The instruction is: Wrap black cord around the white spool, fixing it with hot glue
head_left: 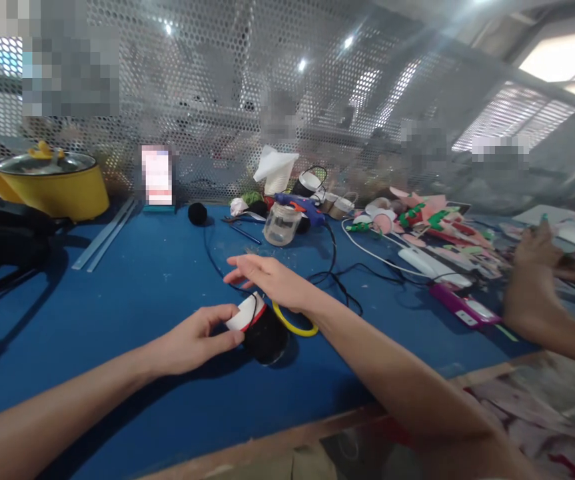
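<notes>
My left hand pinches a white piece with a red rim, which sits against a black fuzzy ball on the blue table. Above them my right hand hovers palm down with fingers spread, holding nothing. Partly under the right wrist lies a yellow ring. A black cord runs across the table just behind the hands.
A glass jar and a blue glue gun stand at the back. A yellow pot sits far left, a small black ball near it. Felt pieces and a co-worker's hands fill the right side.
</notes>
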`<state>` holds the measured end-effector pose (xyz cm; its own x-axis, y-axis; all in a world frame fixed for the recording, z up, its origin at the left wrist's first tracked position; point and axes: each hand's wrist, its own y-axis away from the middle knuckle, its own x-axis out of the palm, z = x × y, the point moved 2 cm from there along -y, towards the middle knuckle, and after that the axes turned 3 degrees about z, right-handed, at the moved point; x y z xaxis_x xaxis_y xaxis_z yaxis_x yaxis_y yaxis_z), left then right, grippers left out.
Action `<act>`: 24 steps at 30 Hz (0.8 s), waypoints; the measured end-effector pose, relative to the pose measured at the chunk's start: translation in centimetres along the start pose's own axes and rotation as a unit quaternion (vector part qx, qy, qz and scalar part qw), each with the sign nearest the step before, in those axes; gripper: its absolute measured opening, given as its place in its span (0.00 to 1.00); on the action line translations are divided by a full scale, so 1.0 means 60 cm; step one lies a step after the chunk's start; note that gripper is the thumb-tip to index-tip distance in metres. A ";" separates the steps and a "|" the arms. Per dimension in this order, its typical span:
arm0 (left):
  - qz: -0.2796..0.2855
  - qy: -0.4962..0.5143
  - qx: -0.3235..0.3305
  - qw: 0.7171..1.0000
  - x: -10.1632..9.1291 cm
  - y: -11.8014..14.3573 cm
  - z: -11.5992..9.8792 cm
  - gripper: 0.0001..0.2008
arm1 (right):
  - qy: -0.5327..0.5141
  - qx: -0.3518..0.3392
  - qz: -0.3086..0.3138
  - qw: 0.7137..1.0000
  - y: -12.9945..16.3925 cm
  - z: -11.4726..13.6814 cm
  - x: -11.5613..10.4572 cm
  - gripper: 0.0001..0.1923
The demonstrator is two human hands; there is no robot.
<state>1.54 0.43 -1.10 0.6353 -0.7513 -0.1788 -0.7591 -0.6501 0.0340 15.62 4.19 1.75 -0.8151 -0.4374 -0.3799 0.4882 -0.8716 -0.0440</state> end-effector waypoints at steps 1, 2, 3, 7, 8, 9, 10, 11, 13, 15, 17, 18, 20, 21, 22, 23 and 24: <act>-0.002 0.006 0.002 1.000 0.000 -0.001 0.000 0.05 | -0.042 -0.002 0.018 0.999 -0.005 0.005 0.003 0.20; -0.004 0.013 0.002 1.000 -0.001 -0.001 0.000 0.06 | -0.077 -0.003 0.027 0.997 -0.011 0.010 0.004 0.21; -0.006 0.021 0.001 1.000 -0.001 -0.001 0.000 0.06 | -0.097 -0.005 0.026 0.995 -0.017 0.014 0.002 0.22; 0.002 0.031 -0.008 0.999 0.000 0.000 -0.001 0.06 | -0.007 0.022 -0.062 0.998 -0.034 0.010 -0.019 0.22; 0.008 0.029 -0.007 1.000 0.000 0.001 -0.002 0.06 | 0.018 0.056 -0.058 0.997 -0.035 0.005 -0.020 0.23; 0.014 0.027 -0.005 1.000 0.001 0.001 -0.002 0.06 | 0.024 0.097 -0.031 0.995 -0.035 -0.002 -0.019 0.25; 0.020 0.022 -0.002 1.000 0.001 0.002 -0.002 0.06 | 0.009 0.133 0.010 0.991 -0.033 -0.007 -0.016 0.26; 0.024 0.017 0.000 1.000 0.002 0.003 -0.002 0.07 | -0.025 0.153 0.054 0.986 -0.030 -0.009 -0.010 0.27; 0.034 0.009 -0.002 0.999 0.002 0.005 -0.001 0.07 | -0.116 0.133 0.100 0.979 -0.027 -0.004 -0.002 0.27; 0.046 0.005 -0.005 0.999 0.003 0.006 0.000 0.08 | -0.191 0.067 0.077 0.976 -0.033 0.011 -0.001 0.25; 0.053 0.003 -0.008 0.999 0.005 0.007 0.001 0.09 | -0.226 0.015 0.042 0.973 -0.048 0.031 -0.003 0.23; 0.053 0.003 -0.011 0.999 0.006 0.007 0.001 0.09 | -0.232 -0.002 0.032 0.972 -0.058 0.042 -0.003 0.23; 0.045 0.012 -0.018 0.999 0.007 0.006 0.001 0.09 | -0.233 -0.030 0.036 0.971 -0.080 0.062 0.001 0.23; 0.039 0.021 -0.021 0.999 0.006 0.005 0.001 0.08 | -0.225 -0.042 0.048 0.972 -0.090 0.071 0.005 0.23; 0.033 0.034 -0.021 0.999 0.005 0.004 0.001 0.08 | -0.203 -0.052 0.065 0.976 -0.098 0.077 0.010 0.22; 0.024 0.049 -0.019 0.998 0.004 0.003 0.002 0.08 | -0.166 -0.059 0.075 0.982 -0.104 0.081 0.014 0.20; 0.015 0.063 -0.014 0.998 0.002 0.002 0.002 0.08 | -0.114 -0.061 0.074 0.989 -0.108 0.082 0.015 0.17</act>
<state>1.49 0.28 -1.23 0.6263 -0.7778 -0.0529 -0.7751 -0.6286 0.0646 10.18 8.33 6.23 -0.7744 -0.6085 -0.1731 0.6299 -0.7672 -0.1207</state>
